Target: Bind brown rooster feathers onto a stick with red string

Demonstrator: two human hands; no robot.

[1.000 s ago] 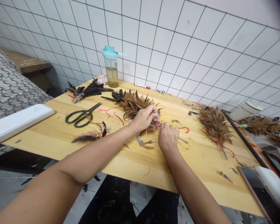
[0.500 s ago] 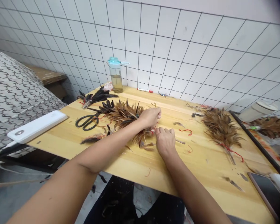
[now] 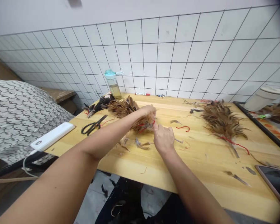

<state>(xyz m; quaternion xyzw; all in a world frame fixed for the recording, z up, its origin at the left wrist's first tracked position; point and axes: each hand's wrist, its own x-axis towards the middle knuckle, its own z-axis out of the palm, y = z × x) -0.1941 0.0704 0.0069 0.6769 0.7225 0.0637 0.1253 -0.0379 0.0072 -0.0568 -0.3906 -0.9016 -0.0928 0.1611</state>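
Note:
A brown feather bundle [image 3: 123,107] lies at the middle of the wooden table, with red string [image 3: 153,122] at its right end. My left hand [image 3: 148,112] is closed over that end, its fingertips mostly hidden, so what it pinches cannot be made out. My right hand [image 3: 163,138] is wrapped round the thin stick [image 3: 178,141] of the bundle, whose tip pokes out to the right, with the index finger and thumb close to the red string. Loose feathers [image 3: 142,144] lie just below the bundle.
Black scissors [image 3: 92,126] and a white power strip [image 3: 53,136] lie at the left, near black feathers [image 3: 102,103]. A bottle [image 3: 114,85] stands behind. Another feather bundle [image 3: 221,119], a phone [image 3: 274,180] and a pale cup [image 3: 264,98] are at the right.
The view has tilted up and shifted. My left hand has drawn closer to my right hand at the tied end. The feather bundle has turned slightly, and more red string shows between the hands.

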